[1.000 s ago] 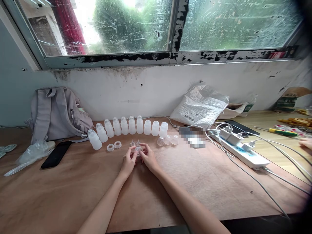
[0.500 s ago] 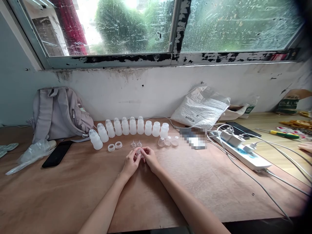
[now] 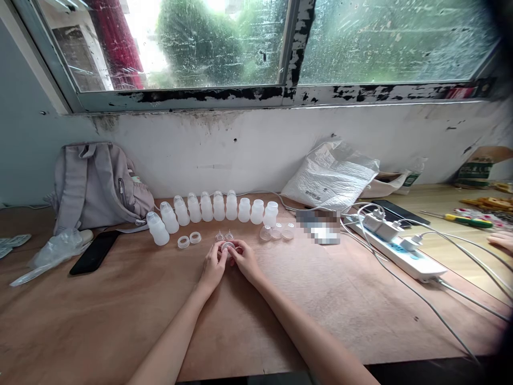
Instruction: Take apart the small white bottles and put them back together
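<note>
My left hand [image 3: 213, 266] and my right hand [image 3: 245, 262] meet at the middle of the wooden table [image 3: 120, 315], fingers pinched together around a small translucent ring with a nipple [image 3: 228, 247]. Just beyond them stand two loose clear nipples [image 3: 224, 236]. Behind these runs a curved row of several small white bottles [image 3: 212, 208]; some carry clear caps. Two white rings [image 3: 188, 240] lie to the left of my hands. Three clear caps [image 3: 276, 232] lie to the right.
A grey backpack [image 3: 96, 184] leans on the wall at left, with a black phone [image 3: 93, 252] and a crumpled plastic bag [image 3: 52, 251] before it. At right are a white bag [image 3: 331, 174], a power strip [image 3: 395, 247] with chargers and cables, a screwdriver [image 3: 467, 218] and another person's hand [image 3: 500, 240].
My hands stay at the same spot, fingers shifting slightly on the small ring piece between them. Nothing else has moved.
</note>
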Available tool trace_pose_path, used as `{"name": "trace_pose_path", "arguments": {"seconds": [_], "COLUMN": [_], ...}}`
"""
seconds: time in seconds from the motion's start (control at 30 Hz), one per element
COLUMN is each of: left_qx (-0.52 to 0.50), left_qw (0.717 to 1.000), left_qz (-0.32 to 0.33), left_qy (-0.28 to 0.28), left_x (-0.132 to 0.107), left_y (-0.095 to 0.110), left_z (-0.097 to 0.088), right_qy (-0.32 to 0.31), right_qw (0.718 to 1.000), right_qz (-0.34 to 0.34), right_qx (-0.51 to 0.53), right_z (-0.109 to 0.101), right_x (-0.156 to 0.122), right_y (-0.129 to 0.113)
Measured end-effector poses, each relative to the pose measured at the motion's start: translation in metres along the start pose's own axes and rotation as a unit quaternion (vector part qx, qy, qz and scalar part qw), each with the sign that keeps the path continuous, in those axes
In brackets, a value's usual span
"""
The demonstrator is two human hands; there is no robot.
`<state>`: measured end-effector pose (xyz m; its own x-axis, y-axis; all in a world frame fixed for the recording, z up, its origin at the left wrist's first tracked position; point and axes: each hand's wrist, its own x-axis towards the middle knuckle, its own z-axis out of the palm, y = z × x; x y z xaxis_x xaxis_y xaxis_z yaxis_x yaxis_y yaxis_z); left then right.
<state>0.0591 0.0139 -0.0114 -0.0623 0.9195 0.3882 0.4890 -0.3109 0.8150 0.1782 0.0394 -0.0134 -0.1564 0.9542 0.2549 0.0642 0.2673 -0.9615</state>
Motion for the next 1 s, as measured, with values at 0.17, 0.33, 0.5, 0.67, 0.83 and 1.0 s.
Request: {"name": "trace_pose_path", "arguments": {"seconds": [0.17, 0.33, 0.5, 0.67, 0.83, 1.0], "left_qx": [-0.002, 0.002, 0.008, 0.022, 0.035, 0.062], "left_qw": [1.000, 1.000, 1.000, 1.000, 0.998, 0.994], "left_qz": [-0.009, -0.009, -0.005, 0.016, 0.049, 0.089], "left_qy": [0.013, 0.003, 0.002, 0.003, -0.007, -0.017], "left_x": [0.001, 0.001, 0.001, 0.000, -0.001, -0.003], "left_y": [-0.002, -0.004, -0.005, -0.002, 0.003, 0.004], "left_z": [0.001, 0.001, 0.001, 0.002, 0.001, 0.000], "right_qy": [-0.017, -0.022, -0.031, -0.011, 0.011, 0.024], "right_qw": [1.000, 1.000, 0.999, 1.000, 0.999, 0.997], "right_qz": [0.011, 0.016, 0.012, 0.006, -0.001, -0.016], "right_qx": [0.011, 0.004, -0.011, -0.022, -0.050, -0.069], "right_z": [0.000, -0.001, -0.001, 0.001, 0.000, -0.001], "right_x": [0.000, 0.001, 0.002, 0.001, 0.002, 0.002], "right_y": [-0.004, -0.004, -0.002, 0.003, 0.007, 0.008]}}
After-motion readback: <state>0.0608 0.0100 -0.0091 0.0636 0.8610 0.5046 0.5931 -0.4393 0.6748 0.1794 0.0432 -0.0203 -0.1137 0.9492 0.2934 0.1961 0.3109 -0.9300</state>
